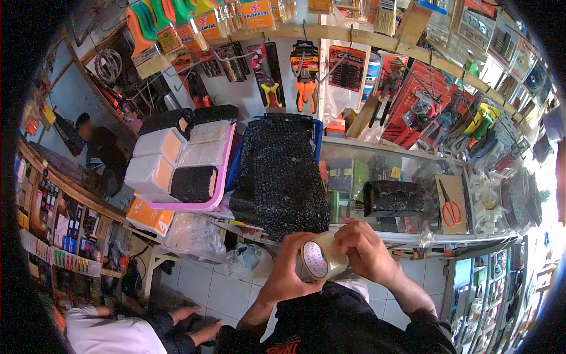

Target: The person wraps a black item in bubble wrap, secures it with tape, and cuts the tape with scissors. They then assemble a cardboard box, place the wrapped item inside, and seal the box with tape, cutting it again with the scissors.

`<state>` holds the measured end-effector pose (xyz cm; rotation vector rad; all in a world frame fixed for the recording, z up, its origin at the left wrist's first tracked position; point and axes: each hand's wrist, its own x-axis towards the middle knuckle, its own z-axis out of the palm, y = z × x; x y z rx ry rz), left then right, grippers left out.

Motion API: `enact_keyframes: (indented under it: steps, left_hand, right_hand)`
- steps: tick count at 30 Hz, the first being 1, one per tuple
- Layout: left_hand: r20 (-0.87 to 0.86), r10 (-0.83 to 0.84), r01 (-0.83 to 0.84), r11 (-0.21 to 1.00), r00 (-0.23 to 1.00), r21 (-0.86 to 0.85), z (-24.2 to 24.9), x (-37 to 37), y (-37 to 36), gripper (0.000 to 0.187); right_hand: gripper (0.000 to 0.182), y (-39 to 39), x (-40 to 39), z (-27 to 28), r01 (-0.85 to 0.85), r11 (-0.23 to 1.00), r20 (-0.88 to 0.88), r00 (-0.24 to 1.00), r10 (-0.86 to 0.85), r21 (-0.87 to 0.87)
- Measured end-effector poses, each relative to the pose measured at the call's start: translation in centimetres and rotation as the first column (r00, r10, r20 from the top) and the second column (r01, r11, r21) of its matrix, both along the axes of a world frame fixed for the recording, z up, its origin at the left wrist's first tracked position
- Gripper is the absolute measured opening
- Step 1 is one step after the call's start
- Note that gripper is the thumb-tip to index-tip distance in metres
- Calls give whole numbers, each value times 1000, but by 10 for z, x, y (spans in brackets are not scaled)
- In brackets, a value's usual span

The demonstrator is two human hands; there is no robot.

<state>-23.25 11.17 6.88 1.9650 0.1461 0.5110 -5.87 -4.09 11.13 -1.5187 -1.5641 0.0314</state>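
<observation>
My left hand (287, 268) is wrapped round a wide roll of clear tape (336, 257), whose printed core faces left. At the roll's right side, the fingers of my right hand (367, 251) are pinched together on the tape. Just beyond my hands, black bubble wrap (282, 171) spills over a blue container (319, 127). A parcel in black wrap (396, 198) lies on the glass counter (348, 154). To its right, scissors with orange handles (451, 209) rest on a piece of cardboard (461, 187).
A pink tray (219, 187) at the left holds several wrapped boxes. Pliers (306, 94) and packaged tools hang above the counter. A person in a light shirt (115, 333) sits at lower left; another person (100, 144) is farther back.
</observation>
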Motion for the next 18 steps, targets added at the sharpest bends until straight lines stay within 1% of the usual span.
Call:
enact_keyframes:
  steps: [3,6,9,12,15,18]
  left_hand:
    - [-99,-46,35,993,994,-113,-11,0,-4,103]
    - [-147,-70,59,995,987,-81,-19,6,-4,107]
    - [-93,-117,105,987,989,-121,-18,21,-3,109]
    - [37,-154,155,988,987,-14,2,41,1,109]
    - [140,-279,297,945,950,-134,7,56,4,112]
    - [48,-279,283,950,959,-133,22,61,4,113]
  right_hand:
    - [38,0,-2,-13,47,999,-38,998,-47,-5]
    - [38,-5,2,-21,103,995,-33,994,-104,-12]
    - [40,-9,6,-13,136,991,-73,988,-137,-18]
    - [42,-12,14,0,135,991,-58,989,-135,1]
    - [40,-13,22,18,134,990,5,991,-134,36]
    - [36,-14,31,32,144,989,47,988,-145,30]
